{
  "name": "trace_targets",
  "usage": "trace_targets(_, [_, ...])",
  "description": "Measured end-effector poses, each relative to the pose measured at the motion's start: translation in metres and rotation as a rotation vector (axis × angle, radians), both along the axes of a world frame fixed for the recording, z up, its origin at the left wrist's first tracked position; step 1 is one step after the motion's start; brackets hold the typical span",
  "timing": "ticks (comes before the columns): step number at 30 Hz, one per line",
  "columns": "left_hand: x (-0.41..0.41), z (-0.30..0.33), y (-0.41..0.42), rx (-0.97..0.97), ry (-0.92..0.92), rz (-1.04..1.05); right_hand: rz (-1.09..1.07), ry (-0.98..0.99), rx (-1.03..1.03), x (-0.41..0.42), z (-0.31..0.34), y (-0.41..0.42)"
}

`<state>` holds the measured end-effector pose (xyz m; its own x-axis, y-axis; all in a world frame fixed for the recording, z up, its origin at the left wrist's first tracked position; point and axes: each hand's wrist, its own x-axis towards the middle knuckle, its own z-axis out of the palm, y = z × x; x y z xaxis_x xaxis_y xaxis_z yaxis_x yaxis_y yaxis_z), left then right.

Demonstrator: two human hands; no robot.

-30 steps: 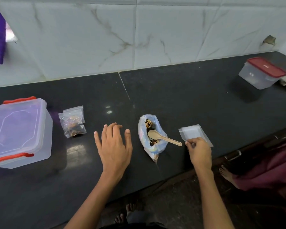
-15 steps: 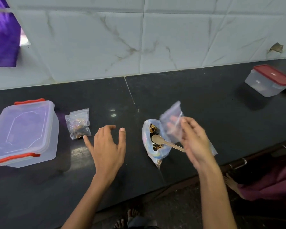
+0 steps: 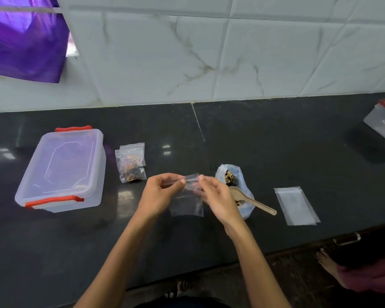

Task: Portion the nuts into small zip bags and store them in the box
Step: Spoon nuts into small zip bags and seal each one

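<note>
Both hands [image 3: 187, 192] pinch one unmarked zip bag [image 3: 188, 202]; no writing legible.

I can read no text, label, brand or number anywhere in my view; the clear box [image 3: 62, 170], the zip bags [image 3: 131, 162] and the tiles carry nothing legible.

A single head-worn view looks forward and steeply down onto the dark countertop [image 3: 276, 138] from close above, facing the tiled wall [image 3: 209, 58] behind it. The countertop's near edge crosses the lower frame, with floor beneath it. No second view shares anything.
</note>
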<state>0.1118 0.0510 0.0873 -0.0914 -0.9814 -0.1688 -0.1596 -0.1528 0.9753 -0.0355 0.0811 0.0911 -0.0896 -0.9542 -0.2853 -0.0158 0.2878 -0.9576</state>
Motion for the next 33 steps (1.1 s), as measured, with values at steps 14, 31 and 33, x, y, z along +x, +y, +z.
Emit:
trace_targets(14, [-0.009, -0.005, -0.021, 0.062, 0.099, 0.322, -0.329, 0.187, -0.396, 0.029, -0.02, -0.036])
trace_targets(31, [0.0, -0.01, -0.034, -0.09, -0.225, 0.173, -0.022, 0.161, -0.229, 0.025, -0.02, -0.053])
trace_targets(33, [0.001, -0.009, -0.034, -0.115, -0.282, 0.166, -0.01, 0.146, -0.179, 0.024, -0.021, -0.055])
